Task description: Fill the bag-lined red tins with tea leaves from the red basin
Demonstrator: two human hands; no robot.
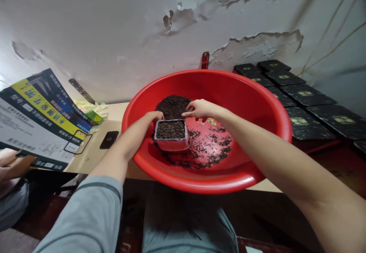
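Note:
A large red plastic basin holds a heap of dark, dry, tea-like flakes at its back left, with more scattered over its floor. Inside it, a small square clear container, filled nearly to the rim with the same flakes, stands at the left. My left hand is closed at the container's back left corner, its fingertips partly hidden. Just beyond the container's right back corner, my right hand hovers with fingers bent and thumb apart, nothing visible in them.
Black packs with gold labels lie in rows at right. Left on the table are a dark phone, a green box and a large printed sheet, near another person's arm. A peeling wall stands behind.

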